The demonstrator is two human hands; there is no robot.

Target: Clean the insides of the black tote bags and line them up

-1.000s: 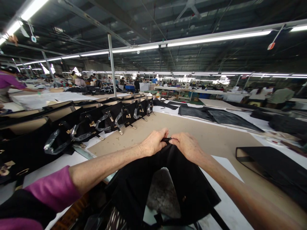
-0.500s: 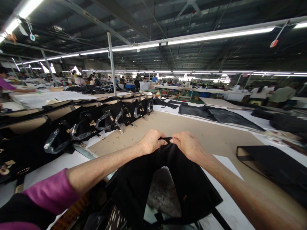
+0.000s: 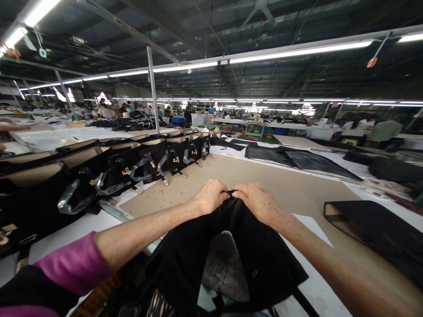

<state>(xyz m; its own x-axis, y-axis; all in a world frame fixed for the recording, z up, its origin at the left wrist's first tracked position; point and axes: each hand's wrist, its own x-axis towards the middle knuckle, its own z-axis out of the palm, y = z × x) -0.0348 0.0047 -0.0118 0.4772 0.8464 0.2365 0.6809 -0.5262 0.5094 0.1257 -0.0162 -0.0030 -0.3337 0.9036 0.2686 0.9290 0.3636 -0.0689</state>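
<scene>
Both hands pinch the top edge of a black fabric bag (image 3: 267,255) just in front of me. My left hand (image 3: 213,193) is closed on that edge from the left. From the right, my right hand (image 3: 256,200) grips the same edge, its fingertips almost meeting the left ones. The cloth spreads downward in two sides, with a small gold-coloured spot on the right one. Between them a gap shows a grey, mottled surface (image 3: 224,264). The bag's lower part runs out of view.
Several black bags (image 3: 119,163) with gold clasps and plastic-wrapped handles stand in rows at left on the table (image 3: 185,185). A black bag piece (image 3: 373,224) lies at right, dark flat panels (image 3: 291,158) further back. Other people work in the distance.
My fingertips have drawn slightly closer together, so less of the black edge shows between them. The view has shifted slightly; the bags on the table stay put.
</scene>
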